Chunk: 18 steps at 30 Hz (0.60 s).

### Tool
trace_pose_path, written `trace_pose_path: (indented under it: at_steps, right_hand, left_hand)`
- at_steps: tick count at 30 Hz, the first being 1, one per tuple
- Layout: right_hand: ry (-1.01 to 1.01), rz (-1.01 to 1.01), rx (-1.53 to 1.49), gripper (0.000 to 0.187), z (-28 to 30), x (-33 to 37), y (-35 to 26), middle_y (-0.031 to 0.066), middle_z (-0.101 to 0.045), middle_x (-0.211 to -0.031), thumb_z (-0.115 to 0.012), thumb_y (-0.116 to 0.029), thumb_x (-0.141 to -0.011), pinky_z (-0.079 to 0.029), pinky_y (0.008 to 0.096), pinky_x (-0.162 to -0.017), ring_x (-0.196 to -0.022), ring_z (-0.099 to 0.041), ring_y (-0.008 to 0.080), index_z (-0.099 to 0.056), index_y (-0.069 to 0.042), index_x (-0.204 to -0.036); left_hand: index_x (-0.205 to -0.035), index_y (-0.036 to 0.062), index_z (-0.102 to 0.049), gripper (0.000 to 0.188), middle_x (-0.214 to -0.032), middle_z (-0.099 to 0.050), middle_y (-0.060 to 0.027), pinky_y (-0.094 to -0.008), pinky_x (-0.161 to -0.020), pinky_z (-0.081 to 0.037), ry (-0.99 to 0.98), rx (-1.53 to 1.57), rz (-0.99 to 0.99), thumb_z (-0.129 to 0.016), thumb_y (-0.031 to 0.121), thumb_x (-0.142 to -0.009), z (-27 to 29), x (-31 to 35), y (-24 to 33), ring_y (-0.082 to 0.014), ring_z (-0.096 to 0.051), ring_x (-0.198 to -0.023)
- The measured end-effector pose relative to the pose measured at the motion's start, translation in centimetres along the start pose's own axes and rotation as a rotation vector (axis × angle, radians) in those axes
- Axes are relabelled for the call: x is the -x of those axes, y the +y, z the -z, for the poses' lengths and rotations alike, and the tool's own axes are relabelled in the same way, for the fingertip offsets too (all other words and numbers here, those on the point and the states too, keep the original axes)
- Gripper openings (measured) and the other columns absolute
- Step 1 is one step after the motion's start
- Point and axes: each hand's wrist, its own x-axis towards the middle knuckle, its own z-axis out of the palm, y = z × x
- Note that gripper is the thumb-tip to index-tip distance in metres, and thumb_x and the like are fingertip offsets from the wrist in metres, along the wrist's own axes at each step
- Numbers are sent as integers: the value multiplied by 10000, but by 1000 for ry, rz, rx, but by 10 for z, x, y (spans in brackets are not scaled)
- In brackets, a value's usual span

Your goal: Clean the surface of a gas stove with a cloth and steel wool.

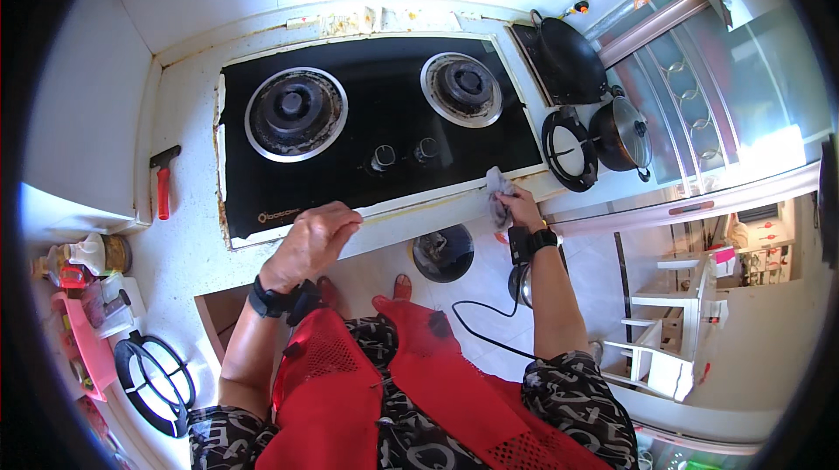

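A black glass cooktop (367,112) with two round burners is set into the white counter. Its left burner (295,112) and right burner (463,88) stand bare of grates, with grimy rings. My right hand (522,206) grips a crumpled grey cloth (499,183) at the counter's front edge, by the cooktop's right front corner. Over the cooktop's left front edge hovers my left hand (315,238), its fingers curled together; whatever they might hold is hidden. Two control knobs (383,158) sit on the glass between the burners.
A red-handled scraper (163,193) lies on the counter at left. At right are a black wok (564,59), a lidded pot (623,134) and a black grate (568,151). Another grate (156,383) lies at lower left. A dark bucket (443,253) stands on the floor below the counter.
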Motion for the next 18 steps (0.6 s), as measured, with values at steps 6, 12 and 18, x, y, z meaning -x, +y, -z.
trace_pose_path:
  at_steps: [6,12,18]
  right_hand:
    - [186,182,301,280,36,-16,11,109,-661,-973,-645,-137,-847,-483,327,-793,-876,-623,209,-644,13,-1083]
    - [73,223,217,223,42,-15,-6,43,-654,-931,-621,-108,-877,-467,272,-775,-842,-588,132,-652,5,-1066]
    - [-36,129,-78,213,50,-1,-11,17,-647,-930,-615,-98,-889,-469,253,-771,-828,-581,104,-644,-9,-1081]
  left_hand:
    - [-1028,-28,-661,199,-905,-676,-166,-347,-687,-537,-154,26,-71,-593,51,-859,-99,-46,-9,-280,-661,-749]
    - [-1429,1,-321,577,-871,-659,-116,-275,-643,-514,-428,550,475,-557,123,-916,-191,-96,-9,-153,-612,-703]
    - [-1531,125,-50,808,-848,-631,-76,-241,-566,-467,-380,714,644,-557,134,-902,-234,-100,-11,-110,-545,-613]
